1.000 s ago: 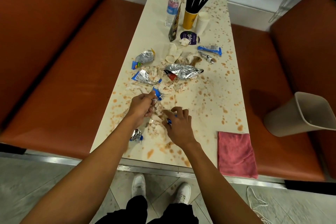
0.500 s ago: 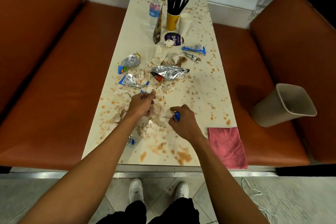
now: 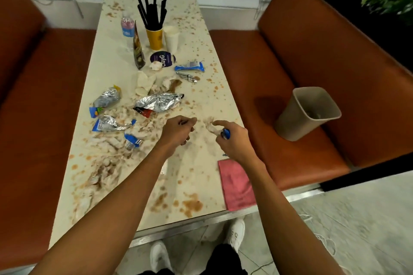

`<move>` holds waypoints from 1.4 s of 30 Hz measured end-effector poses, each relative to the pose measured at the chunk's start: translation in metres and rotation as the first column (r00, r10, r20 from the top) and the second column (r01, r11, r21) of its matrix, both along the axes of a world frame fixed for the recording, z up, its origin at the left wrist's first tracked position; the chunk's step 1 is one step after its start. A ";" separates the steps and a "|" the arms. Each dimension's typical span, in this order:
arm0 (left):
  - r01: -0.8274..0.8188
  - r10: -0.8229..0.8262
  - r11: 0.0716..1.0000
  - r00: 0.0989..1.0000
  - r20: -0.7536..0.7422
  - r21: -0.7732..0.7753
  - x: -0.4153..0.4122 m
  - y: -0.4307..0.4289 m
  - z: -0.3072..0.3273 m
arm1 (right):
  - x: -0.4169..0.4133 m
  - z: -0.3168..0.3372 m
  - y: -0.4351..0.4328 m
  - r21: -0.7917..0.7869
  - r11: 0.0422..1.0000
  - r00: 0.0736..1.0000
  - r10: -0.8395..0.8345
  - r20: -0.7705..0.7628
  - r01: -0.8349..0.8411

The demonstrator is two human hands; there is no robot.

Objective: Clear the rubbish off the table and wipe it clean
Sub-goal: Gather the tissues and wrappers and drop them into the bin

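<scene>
The long cream table (image 3: pixel 196 176) is spattered with brown stains and strewn with rubbish: crumpled foil wrappers (image 3: pixel 159 102), a blue wrapper scrap (image 3: pixel 132 139), tissue bits and crumbs. My right hand (image 3: pixel 232 140) hovers over the table's right side, gripping a small blue wrapper and a white crumpled scrap (image 3: pixel 211 126). My left hand (image 3: pixel 177 131) is beside it with fingers curled; whether it holds anything is hidden. A pink cloth (image 3: pixel 237 183) lies at the near right corner. A beige bin (image 3: pixel 308 114) sits tilted on the right bench.
At the table's far end stand a water bottle (image 3: pixel 127 29), a yellow cup of black straws (image 3: pixel 154 35), a white cup (image 3: pixel 171 38), a dark snack pouch (image 3: pixel 138 51) and a purple round lid (image 3: pixel 162 59). Orange benches (image 3: pixel 42 131) flank both sides.
Both hands have lifted from the crumb pile and moved right toward the bin side, the right one carrying the blue wrapper. The view has swung to the right.
</scene>
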State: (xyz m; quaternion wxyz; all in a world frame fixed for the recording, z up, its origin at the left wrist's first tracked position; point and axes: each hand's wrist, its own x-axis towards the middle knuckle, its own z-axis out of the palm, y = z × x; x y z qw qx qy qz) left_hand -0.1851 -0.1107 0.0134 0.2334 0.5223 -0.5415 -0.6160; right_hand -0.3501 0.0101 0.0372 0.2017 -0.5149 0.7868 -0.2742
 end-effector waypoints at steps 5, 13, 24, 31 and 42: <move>0.069 -0.069 0.997 0.998 0.010 -0.017 -0.073 0.005 0.009 | -0.070 -0.001 0.010 0.006 0.999 0.999 -0.042 -0.030 0.042; 0.184 -0.175 0.980 0.978 0.110 -0.073 -0.214 0.019 0.016 | -0.205 0.000 0.026 0.054 0.985 0.986 -0.167 0.023 0.166; 0.271 -0.272 0.962 0.953 0.136 0.025 -0.395 0.035 0.026 | -0.385 -0.002 0.046 0.071 0.953 0.955 -0.295 -0.007 0.295; 0.252 -0.271 0.948 0.959 0.078 0.192 -0.473 0.032 0.031 | -0.475 -0.016 0.031 0.105 0.930 0.936 -0.351 -0.016 0.351; 0.285 -0.299 0.952 0.943 0.148 0.110 -0.542 0.003 0.005 | -0.537 -0.101 -0.011 0.378 0.877 0.952 -0.304 -0.045 0.298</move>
